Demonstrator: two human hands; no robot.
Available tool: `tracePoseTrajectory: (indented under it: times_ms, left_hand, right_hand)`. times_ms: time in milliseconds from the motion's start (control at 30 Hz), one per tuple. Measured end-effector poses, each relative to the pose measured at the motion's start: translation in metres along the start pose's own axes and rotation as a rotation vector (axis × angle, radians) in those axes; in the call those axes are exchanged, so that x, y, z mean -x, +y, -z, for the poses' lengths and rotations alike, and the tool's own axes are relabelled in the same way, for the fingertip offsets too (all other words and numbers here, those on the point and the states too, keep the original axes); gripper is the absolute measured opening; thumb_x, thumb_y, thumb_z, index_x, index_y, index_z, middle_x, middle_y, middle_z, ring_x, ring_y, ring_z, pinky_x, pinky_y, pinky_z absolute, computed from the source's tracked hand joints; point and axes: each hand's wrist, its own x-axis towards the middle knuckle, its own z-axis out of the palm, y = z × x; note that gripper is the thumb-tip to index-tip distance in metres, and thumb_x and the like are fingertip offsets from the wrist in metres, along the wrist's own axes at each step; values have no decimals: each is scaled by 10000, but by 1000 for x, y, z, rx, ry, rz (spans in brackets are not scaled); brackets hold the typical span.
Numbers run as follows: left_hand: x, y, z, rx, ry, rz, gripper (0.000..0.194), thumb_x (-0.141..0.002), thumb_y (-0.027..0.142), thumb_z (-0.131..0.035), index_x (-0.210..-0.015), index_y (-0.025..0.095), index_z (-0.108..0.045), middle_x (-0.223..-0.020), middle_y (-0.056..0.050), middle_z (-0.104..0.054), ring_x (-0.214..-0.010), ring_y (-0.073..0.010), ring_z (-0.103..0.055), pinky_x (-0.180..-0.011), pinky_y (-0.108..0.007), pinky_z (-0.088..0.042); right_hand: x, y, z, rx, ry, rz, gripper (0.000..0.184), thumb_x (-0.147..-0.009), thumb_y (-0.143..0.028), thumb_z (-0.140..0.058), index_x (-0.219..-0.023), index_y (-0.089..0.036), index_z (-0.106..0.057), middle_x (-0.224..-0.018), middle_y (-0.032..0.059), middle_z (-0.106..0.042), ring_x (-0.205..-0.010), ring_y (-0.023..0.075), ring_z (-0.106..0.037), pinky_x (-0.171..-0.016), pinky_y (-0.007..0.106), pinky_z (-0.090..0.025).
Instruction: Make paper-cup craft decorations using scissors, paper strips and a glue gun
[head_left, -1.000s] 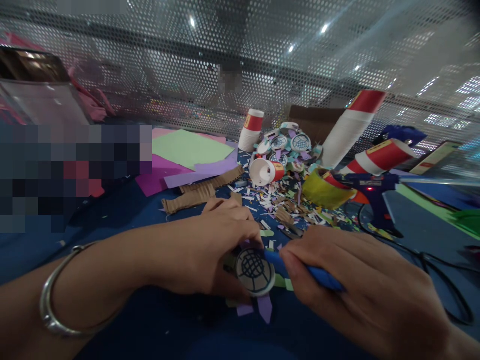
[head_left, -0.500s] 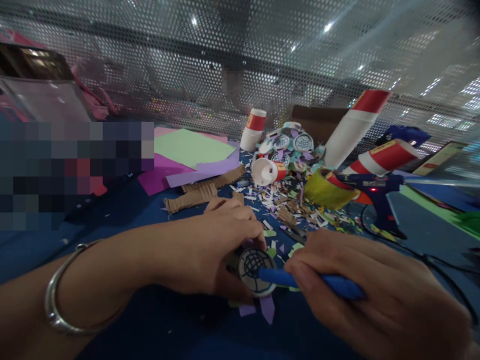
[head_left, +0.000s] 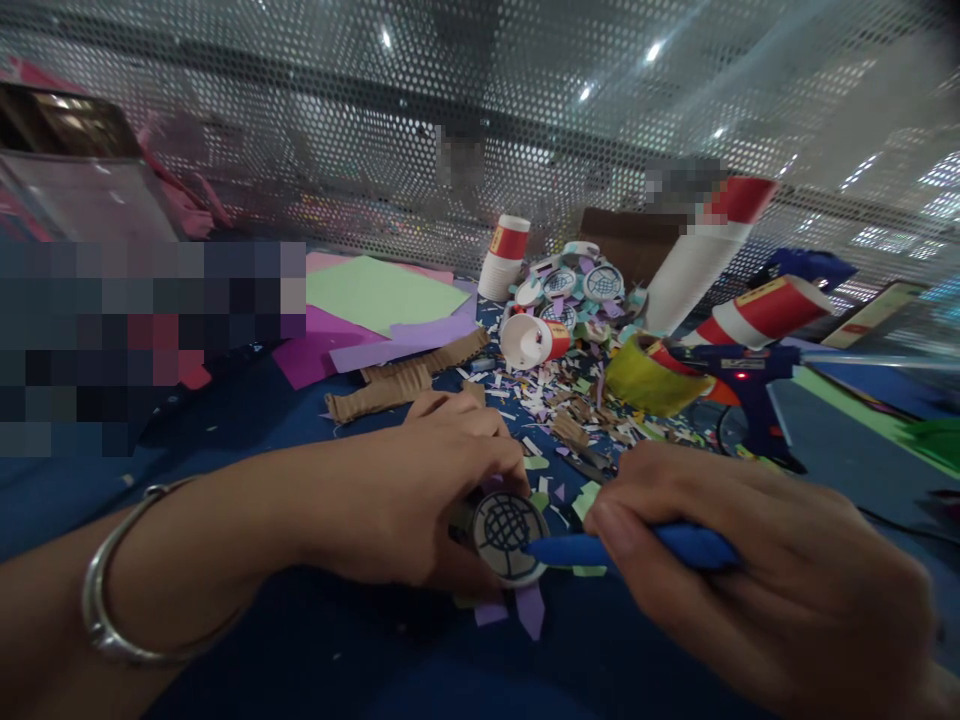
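My left hand (head_left: 450, 490) is curled around a small round paper cup base (head_left: 511, 540), its white face tilted toward me. Dark crossing lines are drawn on that face, and purple paper tabs (head_left: 529, 610) stick out below it. A blue marker (head_left: 577, 550) is pinched in my right hand (head_left: 750, 570). Its tip meets or hovers just over the right part of the disc; I cannot tell which. Behind my hands lies a heap of similar decorated cup bases (head_left: 602, 284), beside a red and white paper cup (head_left: 525, 342) on its side.
Paper scraps (head_left: 555, 400) litter the blue table. A blue glue gun (head_left: 750, 385) with a red light stands right, near yellow tape (head_left: 649, 380) and stacked cups (head_left: 705, 265). Coloured sheets (head_left: 382, 295) and corrugated cardboard (head_left: 405, 380) lie left, with a perforated metal screen (head_left: 300, 130) behind.
The marker tip has shifted from near the disc's middle toward its right side, and my right hand has moved slightly right. My left hand keeps its hold on the cup base.
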Motion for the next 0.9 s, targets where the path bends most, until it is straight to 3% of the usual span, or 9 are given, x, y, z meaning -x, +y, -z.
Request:
tracePoseTrajectory:
  times_ms: [600, 900]
  left_hand:
    - [-2, 0, -4, -23, 19, 11, 425, -707, 425, -780, -1021, 197, -605, -1029, -40, -542, -1009, -252, -469, -876, -366, -348]
    - [-2, -3, -5, 2, 29, 0, 426, -721, 437, -762, -1041, 211, -594, -1027, -23, -546, -1015, -244, -466, -910, -382, -313]
  right_hand:
    - [0, -1, 2, -56, -7, 20, 206, -827, -87, -520, -674, -223, -493, -570, -27, -634, -472, 105, -603, -454, 232, -430]
    - [-1, 0, 5, 29, -27, 27, 222, -820, -73, -518, -660, -220, -477, -513, -43, -581, -438, 89, -557, -466, 222, -427]
